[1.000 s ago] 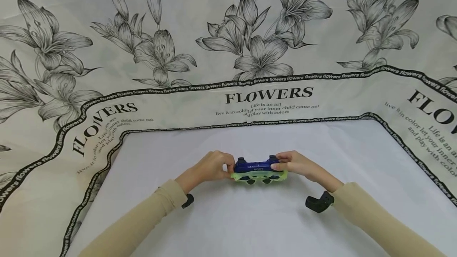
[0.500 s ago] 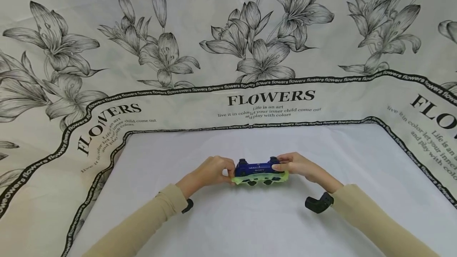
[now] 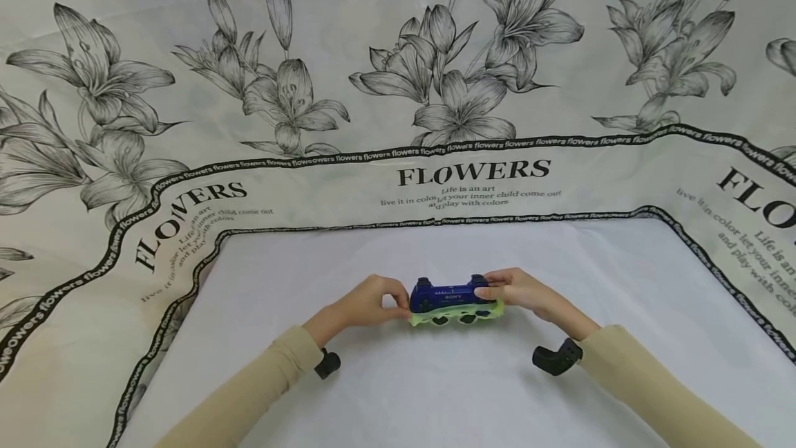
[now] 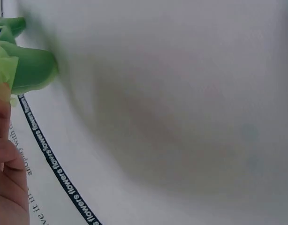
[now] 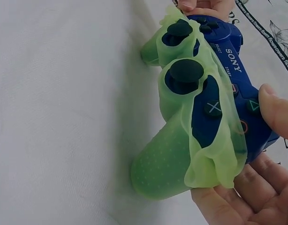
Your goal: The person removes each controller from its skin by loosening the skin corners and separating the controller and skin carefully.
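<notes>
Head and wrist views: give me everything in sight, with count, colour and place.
Game controller: one, blue, between the hands
Soft cover: one, translucent green, over the controller's grips and around its sticks
White surface: one, white, beneath the hands
Floral cloth: at least one, white with black print, behind and beside the surface
Wrist devices: two, black, one per wrist
Sleeves: two, beige, on the forearms
Left hand: one, pinching the cover's edge
Right hand: one, gripping the controller
</notes>
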`<action>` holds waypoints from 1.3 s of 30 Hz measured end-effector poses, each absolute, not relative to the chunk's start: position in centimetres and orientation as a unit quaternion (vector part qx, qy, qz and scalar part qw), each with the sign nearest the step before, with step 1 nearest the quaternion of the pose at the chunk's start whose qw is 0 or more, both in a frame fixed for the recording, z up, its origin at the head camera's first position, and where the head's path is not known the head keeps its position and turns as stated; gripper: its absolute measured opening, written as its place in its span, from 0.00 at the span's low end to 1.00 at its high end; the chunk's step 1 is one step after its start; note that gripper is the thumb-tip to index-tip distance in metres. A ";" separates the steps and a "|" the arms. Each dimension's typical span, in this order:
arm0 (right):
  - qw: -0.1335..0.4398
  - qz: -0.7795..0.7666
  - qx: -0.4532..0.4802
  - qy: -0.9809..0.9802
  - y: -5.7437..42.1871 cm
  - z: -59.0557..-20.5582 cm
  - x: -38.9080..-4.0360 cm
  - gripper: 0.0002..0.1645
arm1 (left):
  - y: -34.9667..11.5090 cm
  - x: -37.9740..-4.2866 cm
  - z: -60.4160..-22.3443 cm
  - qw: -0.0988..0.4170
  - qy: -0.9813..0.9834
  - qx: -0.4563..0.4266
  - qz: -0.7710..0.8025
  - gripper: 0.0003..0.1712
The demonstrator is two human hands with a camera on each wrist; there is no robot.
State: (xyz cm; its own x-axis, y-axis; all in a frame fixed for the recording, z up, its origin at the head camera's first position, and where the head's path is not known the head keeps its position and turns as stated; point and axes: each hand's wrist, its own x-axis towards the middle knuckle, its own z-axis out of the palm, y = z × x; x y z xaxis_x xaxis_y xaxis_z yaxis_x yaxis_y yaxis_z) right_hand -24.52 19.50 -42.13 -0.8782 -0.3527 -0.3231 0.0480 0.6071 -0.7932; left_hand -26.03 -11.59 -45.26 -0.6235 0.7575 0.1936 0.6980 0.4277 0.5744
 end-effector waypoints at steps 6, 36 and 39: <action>0.227 -0.423 -0.092 0.872 19.2 -41.6 -24.5 0.46 | -11.6 -25.9 -44.8 0.132 0.842 0.294 0.432 0.07; 0.204 -0.435 -0.092 0.872 19.5 -42.3 -23.7 0.46 | -9.1 -22.8 -45.8 -0.011 0.842 0.134 0.523 0.16; 0.203 -0.436 -0.095 0.872 19.3 -42.4 -23.8 0.46 | -9.0 -22.6 -45.8 0.018 0.849 0.122 0.513 0.20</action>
State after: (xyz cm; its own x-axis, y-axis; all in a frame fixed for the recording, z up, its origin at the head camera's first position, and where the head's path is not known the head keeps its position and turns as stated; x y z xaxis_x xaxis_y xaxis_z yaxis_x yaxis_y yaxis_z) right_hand -23.76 19.27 -42.35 -0.8996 -0.3424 -0.2709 0.0111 0.6024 -0.7981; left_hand -22.64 -8.97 -45.78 -0.9697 0.2251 0.0953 0.1890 0.4432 0.8763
